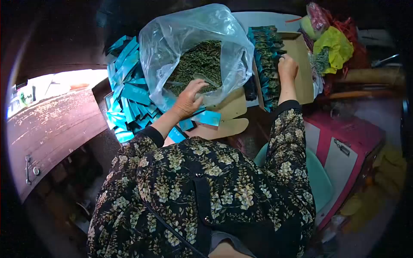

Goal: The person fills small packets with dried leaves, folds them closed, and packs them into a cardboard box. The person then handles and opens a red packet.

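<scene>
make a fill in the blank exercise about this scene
The clear plastic bag holds loose leafy bits coloured ____.
In the picture, the heap of blue packets lies to the bag's ____.
The hand at the cardboard box is the person's ____ one.
The sleeves have a ____ print.
Missing words: green; left; right; floral

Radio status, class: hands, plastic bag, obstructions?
Left hand at near rim of open plastic bag; right hand at boxed packets. Green flakes inside. Loose blue packets crowd bag's left side.
</scene>
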### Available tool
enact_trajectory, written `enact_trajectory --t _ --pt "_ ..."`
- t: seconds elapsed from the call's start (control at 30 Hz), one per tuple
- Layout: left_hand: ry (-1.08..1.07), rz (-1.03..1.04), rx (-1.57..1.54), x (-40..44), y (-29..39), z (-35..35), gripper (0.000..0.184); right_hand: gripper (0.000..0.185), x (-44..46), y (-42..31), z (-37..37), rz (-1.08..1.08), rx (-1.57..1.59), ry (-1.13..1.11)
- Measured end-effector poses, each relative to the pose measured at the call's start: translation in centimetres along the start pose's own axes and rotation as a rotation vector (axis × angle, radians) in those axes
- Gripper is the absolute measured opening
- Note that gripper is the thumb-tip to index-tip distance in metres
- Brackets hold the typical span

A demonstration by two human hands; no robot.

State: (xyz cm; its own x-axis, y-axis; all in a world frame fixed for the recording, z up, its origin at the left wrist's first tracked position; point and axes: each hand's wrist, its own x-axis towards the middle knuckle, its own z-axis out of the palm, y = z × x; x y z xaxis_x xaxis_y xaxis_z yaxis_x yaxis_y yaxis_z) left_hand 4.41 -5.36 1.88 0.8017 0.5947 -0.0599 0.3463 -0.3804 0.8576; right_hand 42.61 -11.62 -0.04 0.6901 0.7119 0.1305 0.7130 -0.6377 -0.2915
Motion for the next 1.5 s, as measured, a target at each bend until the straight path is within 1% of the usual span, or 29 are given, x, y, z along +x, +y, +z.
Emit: enact_trajectory --t 0.1,0.3,0.4,0.53,0.67,0.77,0.8,0.83,0.9,0.93,1.0,1.03,1.07,1.1,1.13,1.17,1.2,1.23,1.27,1.3,1.33,1.4,1.43,1.5 --pt "-0.011 -0.055 -0.024 0.3 0.4 -0.1 0.046 0.02 1.0 -0.2 1.0 0.0 0.011 -0.098" --pt "-0.026 -0.03 0.009 0.7 0.1 0.4 0.047 0.02 1.8 0.6 0.8 -0.063 0.019 -0.096" --pt "-0.043 0.001 0.008 0.7 1.0 -0.4 0.046 0.021 1.6 0.9 0.5 -0.092 0.012 -0.113" --pt "-0.113 -0.008 -0.015 0.3 2.3 -1.8 0.045 0.024 1.1 0.8 -0.3 -0.099 0.063 -0.085" --pt "-0.078 0.007 -0.066 -0.3 4.4 -3.4 0.039 0.027 0.6 0.3 -1.0 -0.076 0.022 -0.119" --pt "-0.238 -0.08 -0.044 -1.7 7.4 -6.5 0.024 0.03 0.3 0.7 -0.8 -0.093 0.081 -0.06" --pt "-0.311 -0.163 -0.111 -2.4 8.9 -8.0 0.017 0.03 0.3 0.8 -1.0 -0.099 0.087 -0.061" --pt "-0.382 -0.248 -0.179 -3.3 10.3 -9.8 0.011 0.032 0.2 0.7 -1.6 -0.08 0.023 -0.053" --pt "-0.502 -0.36 -0.343 -5.6 12.5 -13.6 0.014 0.036 -0.7 0.1 -3.2 -0.044 -0.104 -0.041" --pt "-0.549 -0.365 -0.414 -7.0 13.1 -15.4 0.017 0.036 -1.1 -0.6 -4.2 -0.056 -0.097 -0.043" --pt "-0.626 -0.366 -0.609 -9.0 14.7 -18.3 0.022 0.033 -2.6 -1.9 -6.7 -0.11 0.233 0.123" --pt "-0.653 -0.361 -0.733 -9.7 15.8 -19.3 0.025 0.033 -3.6 -3.1 -8.2 -0.118 0.242 0.119" --pt "-0.641 -0.366 -0.73 -9.9 17.3 -20.2 0.025 0.029 -4.9 -5.1 -10.0 -0.161 0.511 0.032" --pt "-0.727 -0.406 -0.717 -9.9 18.9 -20.8 0.026 0.026 -6.2 -7.5 -11.9 -0.207 0.778 -0.058" --pt "-0.814 -0.445 -0.706 -9.9 20.1 -21.2 0.028 0.022 -7.5 -10.3 -14.6 -0.329 0.925 -0.221" --pt "-0.804 -0.446 -0.71 -10.2 20.8 -21.5 0.028 0.019 -9.0 -13.3 -17.5 -0.445 1.062 -0.39" --pt "-0.837 -0.397 -0.684 -10.3 21.3 -21.7 0.028 0.021 -10.4 -16.1 -19.6 -0.646 1.218 -0.534" --pt "-0.868 -0.346 -0.653 -10.4 21.6 -22.1 0.027 0.022 -11.5 -18.2 -21.7 -0.825 1.264 -0.726" --pt "-0.897 -0.296 -0.622 -10.7 21.9 -22.4 0.027 0.022 -12.3 -20.3 -22.3 -1.007 1.394 -0.841" --pt "-0.886 -0.291 -0.619 -11.1 22.2 -22.8 0.027 0.022 -13.1 -22.2 -22.6 -1.194 1.516 -0.957" --pt "-0.886 -0.401 -0.592 -11.5 22.5 -23.3 0.025 0.022 -13.6 -23.7 -23.1 -1.208 1.512 -0.961" --pt "-0.873 -0.628 -0.542 -12.9 22.7 -24.0 0.022 0.021 -14.8 -26.4 -23.9 -1.375 1.567 -1.035" --pt "-0.847 -0.626 -0.541 -13.7 22.4 -24.1 0.022 0.021 -15.2 -27.6 -24.4 -1.403 1.563 -1.046" --pt "-0.591 -0.378 -0.51 -15.8 21.0 -23.8 0.016 0.02 -16.5 -30.1 -25.3 -1.529 1.531 -0.931"
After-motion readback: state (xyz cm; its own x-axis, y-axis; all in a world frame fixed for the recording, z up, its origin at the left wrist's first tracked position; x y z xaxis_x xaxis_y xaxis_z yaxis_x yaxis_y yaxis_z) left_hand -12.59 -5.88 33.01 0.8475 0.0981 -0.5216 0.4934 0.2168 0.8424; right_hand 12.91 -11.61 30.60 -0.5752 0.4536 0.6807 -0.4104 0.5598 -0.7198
